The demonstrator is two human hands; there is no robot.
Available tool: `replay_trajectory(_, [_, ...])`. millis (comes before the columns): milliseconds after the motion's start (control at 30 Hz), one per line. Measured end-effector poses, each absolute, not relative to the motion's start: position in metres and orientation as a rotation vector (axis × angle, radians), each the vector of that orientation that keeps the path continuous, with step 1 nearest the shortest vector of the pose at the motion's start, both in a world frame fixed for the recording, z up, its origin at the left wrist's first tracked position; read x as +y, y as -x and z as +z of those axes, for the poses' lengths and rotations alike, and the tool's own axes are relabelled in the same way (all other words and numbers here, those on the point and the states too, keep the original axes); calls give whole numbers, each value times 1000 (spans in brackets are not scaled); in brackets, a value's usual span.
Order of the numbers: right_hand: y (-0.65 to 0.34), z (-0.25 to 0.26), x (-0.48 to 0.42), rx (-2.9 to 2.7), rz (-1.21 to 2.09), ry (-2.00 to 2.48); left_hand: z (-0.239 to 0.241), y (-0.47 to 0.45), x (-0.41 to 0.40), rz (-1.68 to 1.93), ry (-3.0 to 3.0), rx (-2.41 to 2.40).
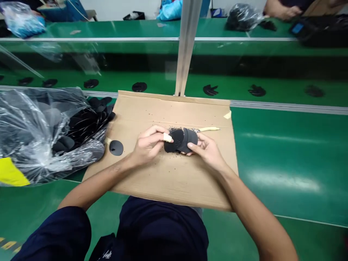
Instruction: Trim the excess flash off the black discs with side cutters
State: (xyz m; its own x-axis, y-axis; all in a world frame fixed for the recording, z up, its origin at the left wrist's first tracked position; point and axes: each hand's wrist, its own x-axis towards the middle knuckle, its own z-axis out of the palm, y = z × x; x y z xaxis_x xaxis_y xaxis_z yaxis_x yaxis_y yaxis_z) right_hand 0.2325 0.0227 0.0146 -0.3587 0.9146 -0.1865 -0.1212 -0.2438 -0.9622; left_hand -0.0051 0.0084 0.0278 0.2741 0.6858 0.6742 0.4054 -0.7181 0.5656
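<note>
Both my hands meet over a sheet of brown cardboard (pixel 163 181) on the green bench. My left hand (pixel 148 145) pinches a black round foam pad (pixel 174 140); its thumb wears pale tape. My right hand (pixel 208 151) grips a small stack of the same black pads (pixel 190 139) from the right. The two pieces touch each other. A single black disc (pixel 116 148) lies on the cardboard left of my left hand. A small tool with a pale handle (pixel 208 129) lies just behind my hands. Black crumbs are scattered on the cardboard around them.
A clear plastic bag (pixel 40 137) full of black pads lies at the left, with a yellow label at its corner. Beyond the cardboard, a green conveyor (pixel 285 87) carries several black pieces. A metal post (pixel 186 47) rises at centre. Another person's arm (pixel 280 11) shows far right.
</note>
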Motion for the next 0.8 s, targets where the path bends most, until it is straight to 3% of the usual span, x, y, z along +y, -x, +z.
replay_trajectory(200, [-231, 17, 16, -1246, 1764, 1026, -2, -18, 7, 1519, -2302, 1010])
replay_trajectory(800, [-229, 16, 15, -1267, 1751, 1107, -4, -11, 3, 1443, -2244, 988])
